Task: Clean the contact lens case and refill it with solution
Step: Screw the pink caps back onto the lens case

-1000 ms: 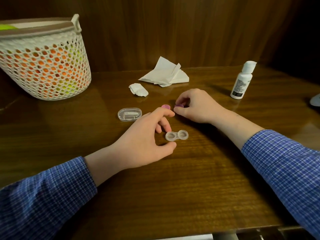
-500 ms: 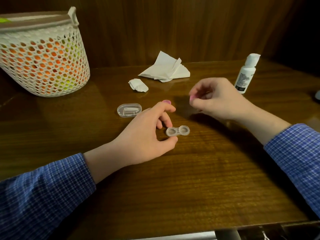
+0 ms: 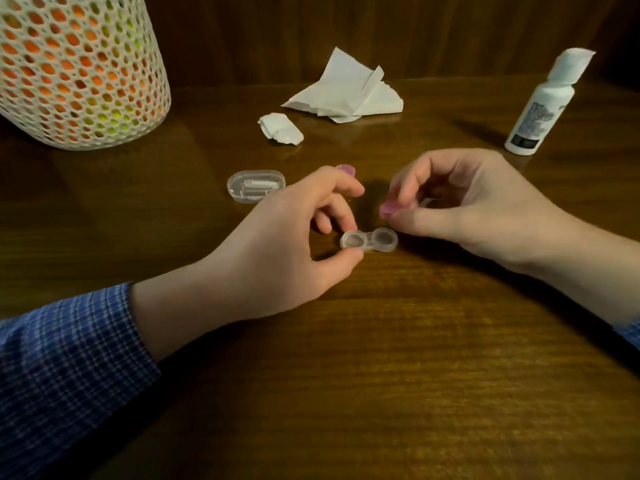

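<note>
The contact lens case (image 3: 369,241) is sat flat on the worktop (image 3: 346,375) right between the two hands, both wells uncapped. Its left well is pinched by the left hand (image 3: 277,244), thumb on the near edge and a fingertip on the far edge, so it's pinned in place. A pink cap (image 3: 389,208) is gripped by the right hand (image 3: 478,209) between thumb and forefinger, held just above and behind the right well. A second pink cap (image 3: 345,169) can be spotted peeking out behind the left hand's knuckles, lying on the worktop.

Looks like capping is about to be done, though whether there's actually solution in the wells can't be told from here, they're too small and glary.

What could go wrong, probably:
- The cap is held tilted, so it could get cross-threaded if it's brought down like that.
- The case is only steadied at one end. If the right well is pressed or twisted hard, the case could pivot or tip and anything inside would be slopped out.
- The loose cap behind the left hand could easily be knocked away.

The solution bottle (image 3: 540,105) is parked beyond the right hand, the tissues (image 3: 346,91) and a small clear box (image 3: 256,186) beyond the left, with a mesh basket (image 3: 79,71) further off that side.
</note>
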`<state>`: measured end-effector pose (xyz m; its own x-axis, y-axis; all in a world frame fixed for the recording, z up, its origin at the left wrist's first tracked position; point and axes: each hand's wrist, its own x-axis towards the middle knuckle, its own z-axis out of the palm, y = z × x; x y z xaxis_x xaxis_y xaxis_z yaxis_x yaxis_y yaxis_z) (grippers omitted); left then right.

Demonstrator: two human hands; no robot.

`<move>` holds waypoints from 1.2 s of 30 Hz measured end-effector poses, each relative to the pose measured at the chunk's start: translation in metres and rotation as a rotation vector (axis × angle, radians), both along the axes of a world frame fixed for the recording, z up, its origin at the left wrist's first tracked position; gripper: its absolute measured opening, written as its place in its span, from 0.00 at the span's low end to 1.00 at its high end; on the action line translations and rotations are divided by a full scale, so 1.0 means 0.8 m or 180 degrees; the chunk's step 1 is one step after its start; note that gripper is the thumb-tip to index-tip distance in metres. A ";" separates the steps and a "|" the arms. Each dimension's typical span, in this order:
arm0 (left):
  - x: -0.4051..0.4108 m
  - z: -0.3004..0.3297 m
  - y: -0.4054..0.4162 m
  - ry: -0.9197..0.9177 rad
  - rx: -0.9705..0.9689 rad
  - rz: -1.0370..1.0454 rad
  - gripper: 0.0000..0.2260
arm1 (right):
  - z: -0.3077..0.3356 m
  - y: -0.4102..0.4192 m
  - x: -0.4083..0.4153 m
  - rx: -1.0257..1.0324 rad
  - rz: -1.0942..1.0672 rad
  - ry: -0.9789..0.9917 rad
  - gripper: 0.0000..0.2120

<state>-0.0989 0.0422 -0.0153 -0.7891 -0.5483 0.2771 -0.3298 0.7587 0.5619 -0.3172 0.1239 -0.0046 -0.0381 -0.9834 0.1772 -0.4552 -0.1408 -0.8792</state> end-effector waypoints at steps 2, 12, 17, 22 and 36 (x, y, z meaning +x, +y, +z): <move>0.000 0.001 0.000 0.0002 0.0000 0.0002 0.27 | 0.002 0.004 0.001 0.0022 0.0196 0.0221 0.07; 0.000 0.003 0.000 0.0012 0.0079 0.0005 0.26 | 0.003 0.009 0.007 0.0090 0.0377 0.0625 0.12; 0.000 0.004 0.002 0.0046 0.0124 -0.0003 0.26 | 0.003 0.009 0.007 0.0111 0.0373 0.0604 0.14; 0.001 0.005 0.002 0.0032 0.0125 0.0012 0.26 | 0.005 0.010 0.008 0.0124 0.0420 0.0591 0.16; 0.001 0.007 0.002 0.0092 0.0117 0.0012 0.24 | -0.004 0.009 0.014 -0.0013 0.0211 0.0833 0.13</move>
